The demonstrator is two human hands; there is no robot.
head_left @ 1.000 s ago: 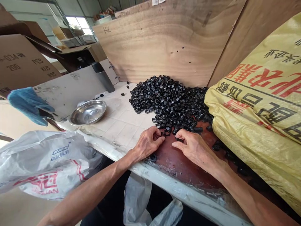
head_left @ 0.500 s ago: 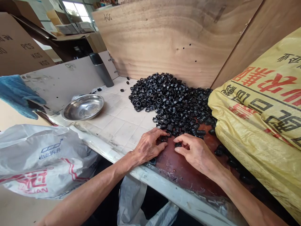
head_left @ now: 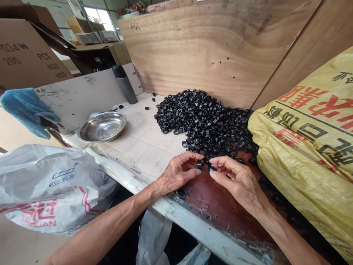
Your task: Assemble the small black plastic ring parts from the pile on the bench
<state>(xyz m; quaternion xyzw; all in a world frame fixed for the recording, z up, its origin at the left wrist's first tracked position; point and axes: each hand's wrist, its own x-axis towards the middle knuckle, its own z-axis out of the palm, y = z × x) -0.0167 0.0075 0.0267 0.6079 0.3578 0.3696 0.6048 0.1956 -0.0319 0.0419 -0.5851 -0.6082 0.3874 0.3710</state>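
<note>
Between the thumb and fingers of my left hand [head_left: 180, 170] is a small black plastic ring [head_left: 199, 164], held just in front of the pile. My right hand [head_left: 234, 176] faces it a short way to the right, its thumb and fingertips closed on a small black part [head_left: 211, 169] that is partly covered by the fingers. Beyond both hands rises a heap of black plastic rings [head_left: 204, 117], which spills toward me onto a reddish-brown surface [head_left: 204, 200]. A single black piece [head_left: 181, 193] lies by the table edge below my left wrist.
A steel bowl [head_left: 102, 127] and a dark grey bottle [head_left: 125, 85] stand on the left. Wooden boards [head_left: 193, 48] wall the back. A yellow woven sack [head_left: 300, 136] bulges in from the right. A white plastic bag [head_left: 55, 184] and blue glove [head_left: 27, 108] are at far left.
My left hand has turned the black ring so its outer side shows. Both hands sit slightly farther right in the picture, and the whole view has shifted a little.
</note>
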